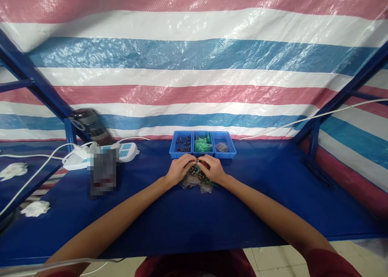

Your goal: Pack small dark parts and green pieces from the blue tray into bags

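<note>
My left hand [179, 168] and my right hand [213, 168] meet at the middle of the table, fingers pinched together. Between their fingertips is a small dark metallic piece [197, 161], too small to name exactly. Just below the fingers lies a pile of small metal and green parts [196, 172] with clear plastic bags [206, 186], partly covered by my hands. Behind the hands three blue bins stand side by side: the left bin [171, 151] holds small dark metal parts, the middle bin [202, 153] green pieces, and the right bin [230, 144] small clear bags.
On the left of the blue table [182, 224] are a white power strip [129, 151], a blurred dark object [103, 172], a dark jar-like container [91, 125] and crumpled white tissue [35, 208]. A dark cord [317, 172] lies right. Striped sheeting [194, 95] hangs behind blue frame posts.
</note>
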Tool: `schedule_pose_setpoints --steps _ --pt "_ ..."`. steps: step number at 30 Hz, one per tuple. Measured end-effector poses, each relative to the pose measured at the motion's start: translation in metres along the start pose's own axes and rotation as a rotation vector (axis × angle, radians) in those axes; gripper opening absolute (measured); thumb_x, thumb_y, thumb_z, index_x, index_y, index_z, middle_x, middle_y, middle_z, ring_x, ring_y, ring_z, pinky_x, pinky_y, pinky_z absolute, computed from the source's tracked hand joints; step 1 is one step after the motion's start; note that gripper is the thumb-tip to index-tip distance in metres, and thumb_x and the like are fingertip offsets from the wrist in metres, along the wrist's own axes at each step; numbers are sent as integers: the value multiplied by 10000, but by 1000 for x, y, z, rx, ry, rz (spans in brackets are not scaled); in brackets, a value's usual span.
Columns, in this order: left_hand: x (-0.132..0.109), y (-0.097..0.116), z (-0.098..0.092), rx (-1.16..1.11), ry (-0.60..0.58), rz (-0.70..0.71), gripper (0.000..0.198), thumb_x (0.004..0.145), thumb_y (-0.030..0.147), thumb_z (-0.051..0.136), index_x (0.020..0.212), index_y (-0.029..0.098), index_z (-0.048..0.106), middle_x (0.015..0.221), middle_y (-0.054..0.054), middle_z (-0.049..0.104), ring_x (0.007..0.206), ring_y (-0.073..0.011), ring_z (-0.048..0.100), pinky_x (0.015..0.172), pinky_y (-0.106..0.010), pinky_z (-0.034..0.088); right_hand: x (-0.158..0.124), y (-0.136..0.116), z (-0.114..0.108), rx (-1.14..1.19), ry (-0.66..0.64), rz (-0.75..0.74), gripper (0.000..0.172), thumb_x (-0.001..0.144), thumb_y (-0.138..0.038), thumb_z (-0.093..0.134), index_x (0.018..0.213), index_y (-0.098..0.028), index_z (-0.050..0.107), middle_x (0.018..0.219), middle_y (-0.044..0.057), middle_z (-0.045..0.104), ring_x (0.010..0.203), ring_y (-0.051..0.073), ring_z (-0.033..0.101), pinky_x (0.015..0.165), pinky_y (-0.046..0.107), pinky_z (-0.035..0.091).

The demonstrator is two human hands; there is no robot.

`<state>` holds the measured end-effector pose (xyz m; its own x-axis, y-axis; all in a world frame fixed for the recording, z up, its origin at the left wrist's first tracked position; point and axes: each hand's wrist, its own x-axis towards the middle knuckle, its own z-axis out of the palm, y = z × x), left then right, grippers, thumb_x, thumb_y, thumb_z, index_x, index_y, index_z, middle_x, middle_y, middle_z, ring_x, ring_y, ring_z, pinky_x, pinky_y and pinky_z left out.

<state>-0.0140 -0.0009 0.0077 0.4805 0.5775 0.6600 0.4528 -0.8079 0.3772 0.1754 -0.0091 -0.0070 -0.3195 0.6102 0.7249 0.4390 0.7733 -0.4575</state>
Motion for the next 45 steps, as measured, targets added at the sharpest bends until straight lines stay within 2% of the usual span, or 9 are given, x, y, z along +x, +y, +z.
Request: schedule_pose_setpoints --steps 7,23,33,38,45 --pt "0 3 -2 11 -5 -7 189 933 288 451 1009 187 592 942 -62 648 878 -143 620 721 -230 501 0 0 0 17 -7 -14 197 931 -292 438 920 -175 597 665 26 529 551 135 491 538 262 414" --pt "-1 2 -2 19 8 9 153 918 243 486 1026 197 584 961 -52 640 903 -138 613 731 -221 490 -1 0 -1 43 -7 -22 191 918 -258 461 920 -163 626 703 37 543 571 135 490 550 269 414" --pt "-1 1 -2 36 83 109 155 889 190 537 1029 188 602 942 -52 643 869 -129 615 712 -212 500 0 -1 -2 36 -44 -61 207 914 -228 456 952 -159 647 784 65 592 661 148 550 620 274 468" --pt "-3 1 -2 64 118 171 173 881 167 545 1033 192 624 960 -57 635 852 -126 617 728 -222 513 0 -2 -1 22 -53 -67 210 909 -201 444 909 -159 649 782 66 589 675 150 553 634 275 476" --pt "-3 -2 -1 75 127 130 169 887 187 540 1026 196 635 953 -52 633 839 -121 620 718 -219 520 0 0 -1 35 -43 -75 219 911 -190 427 955 -159 640 807 75 597 684 154 561 632 280 484"
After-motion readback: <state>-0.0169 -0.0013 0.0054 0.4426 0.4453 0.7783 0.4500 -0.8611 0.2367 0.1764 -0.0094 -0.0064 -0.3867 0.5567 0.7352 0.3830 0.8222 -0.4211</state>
